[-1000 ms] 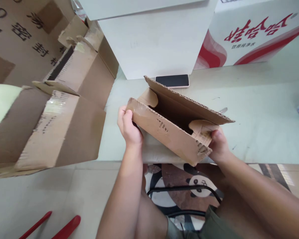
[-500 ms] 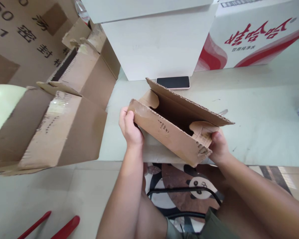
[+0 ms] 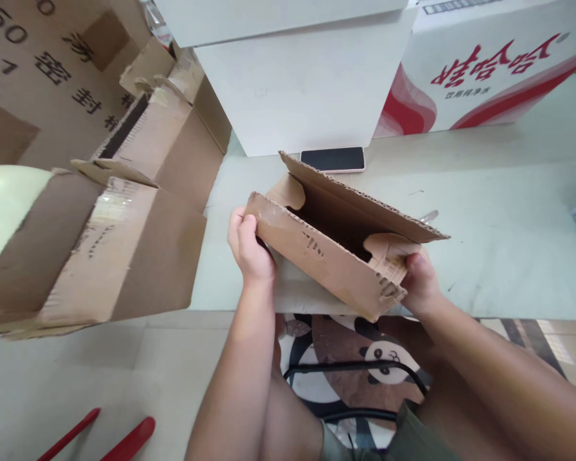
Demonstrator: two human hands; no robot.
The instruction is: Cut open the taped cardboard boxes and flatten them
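Between my two hands is a brown cardboard box [image 3: 317, 256], tilted, with its top flaps raised and its dark inside facing up. My left hand [image 3: 253, 250] is closed on the box's left end, thumb and fingers at the corner. At the right end, my right hand [image 3: 421, 278] grips the side below a small rounded flap. The near wall has small dark print, and its right corner is torn so the corrugation shows. What lies inside the box, if anything, is too dark to make out.
Behind the box a phone [image 3: 333, 159] lies on the pale green tabletop [image 3: 489, 256]. White cartons [image 3: 297, 96] stand at the back, one with red printing [image 3: 504, 83]. Opened cardboard boxes [image 3: 158, 256] line the left. Red bars [image 3: 129, 438] show over the floor below.
Almost nothing differs. The box and both hands sit very slightly further left in the view, with the same grip.
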